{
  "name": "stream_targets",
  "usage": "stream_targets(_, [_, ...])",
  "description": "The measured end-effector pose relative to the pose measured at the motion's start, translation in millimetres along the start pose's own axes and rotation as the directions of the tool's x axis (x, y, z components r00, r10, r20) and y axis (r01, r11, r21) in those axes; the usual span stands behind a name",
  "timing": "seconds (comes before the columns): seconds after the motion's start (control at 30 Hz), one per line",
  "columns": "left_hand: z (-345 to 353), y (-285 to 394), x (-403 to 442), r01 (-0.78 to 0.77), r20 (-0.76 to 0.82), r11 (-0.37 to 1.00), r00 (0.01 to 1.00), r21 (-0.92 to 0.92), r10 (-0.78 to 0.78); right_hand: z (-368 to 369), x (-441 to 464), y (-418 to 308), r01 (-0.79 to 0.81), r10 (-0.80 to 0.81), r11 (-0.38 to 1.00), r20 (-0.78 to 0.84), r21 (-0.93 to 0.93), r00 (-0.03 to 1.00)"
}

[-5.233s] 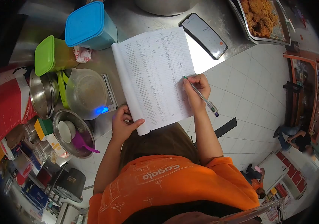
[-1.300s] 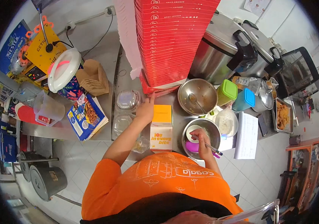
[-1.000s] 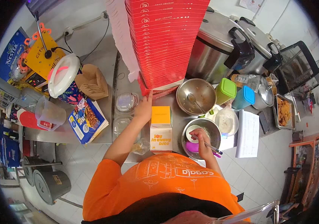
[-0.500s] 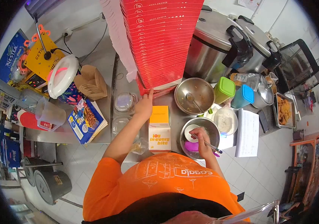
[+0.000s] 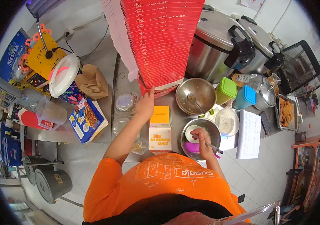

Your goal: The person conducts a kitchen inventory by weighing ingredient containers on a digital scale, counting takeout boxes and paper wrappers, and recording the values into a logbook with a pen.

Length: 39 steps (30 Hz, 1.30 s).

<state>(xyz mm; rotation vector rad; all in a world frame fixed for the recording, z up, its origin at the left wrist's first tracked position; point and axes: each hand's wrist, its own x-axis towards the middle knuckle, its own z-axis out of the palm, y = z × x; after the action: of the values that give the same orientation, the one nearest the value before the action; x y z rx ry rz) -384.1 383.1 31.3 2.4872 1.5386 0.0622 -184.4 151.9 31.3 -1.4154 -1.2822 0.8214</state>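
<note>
My left hand (image 5: 146, 105) reaches forward with its fingers stretched out, the tips touching the bottom of a tall stack of red folded boxes (image 5: 163, 48). My right hand (image 5: 203, 141) is closed around a pen (image 5: 215, 148) and hovers above a metal bowl (image 5: 210, 125). Inside that bowl are a small white cup (image 5: 191, 132) and a purple scoop-like piece (image 5: 192, 147). Between my hands, close to my body, stands a yellow and white box (image 5: 160, 139) with "joy in every bite" printed on it.
Behind the right hand sit a bigger metal bowl with a spoon (image 5: 182, 90), green (image 5: 226, 88) and blue (image 5: 247, 93) lidded containers, a tub of white powder (image 5: 227, 120) and a notebook (image 5: 248, 135). Large steel cookers (image 5: 212, 52) stand at the back. Clear plastic containers (image 5: 125, 102) lie left.
Both hands hold nearly the same positions. The view has shifted very slightly; nothing has been taken hold of or let go.
</note>
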Motion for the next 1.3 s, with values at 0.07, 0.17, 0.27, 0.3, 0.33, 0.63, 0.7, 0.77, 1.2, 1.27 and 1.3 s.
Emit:
stream_targets(0.07, [0,0,0,0.006,0.007,1.000,1.000,-0.003,-0.006,-1,0,0,-0.009,0.009,1.000,0.000,0.004,1.000])
stream_targets(0.17, [-3,2,-1,0.010,0.010,1.000,1.000,-0.015,-0.010,-1,0,0,-0.014,0.015,1.000,-0.003,0.021,1.000])
stream_targets(0.27, [-2,0,-1,-0.001,-0.061,0.998,0.998,-0.062,-0.002,-2,1,1,-0.016,0.017,0.999,-0.001,0.036,1.000])
stream_targets(0.3, [-2,-1,-1,-0.008,-0.095,0.997,0.995,-0.082,0.000,-2,1,1,-0.015,0.015,0.999,0.001,0.032,1.000])
stream_targets(0.33, [-5,0,-2,-0.004,-0.080,0.996,0.997,-0.084,-0.003,-2,1,-1,-0.013,0.013,1.000,0.002,0.028,1.000])
stream_targets(0.63, [-10,1,-1,-0.009,-0.074,1.000,0.997,0.000,0.009,-3,2,-1,-0.049,0.048,0.998,0.020,0.038,0.999])
stream_targets(0.7, [-9,1,-1,-0.009,-0.100,1.000,0.995,-0.005,0.008,-4,2,-1,-0.045,0.044,0.998,0.026,0.036,0.999])
stream_targets(0.77, [-21,5,-4,0.028,-0.055,0.996,0.998,-0.080,-0.033,-4,2,0,-0.035,0.034,0.999,0.034,0.025,0.999])
stream_targets(1.2, [-26,5,-3,0.037,-0.048,0.996,0.998,-0.078,-0.041,0,3,0,0.013,-0.013,1.000,0.000,0.025,1.000])
stream_targets(1.27, [-23,3,-3,0.019,-0.093,0.997,0.995,-0.081,-0.026,-1,3,1,0.009,-0.009,1.000,0.008,0.017,1.000])
stream_targets(1.3, [-22,2,-3,0.009,-0.116,0.997,0.993,-0.082,-0.018,-1,3,2,0.006,-0.006,1.000,0.006,0.025,1.000])
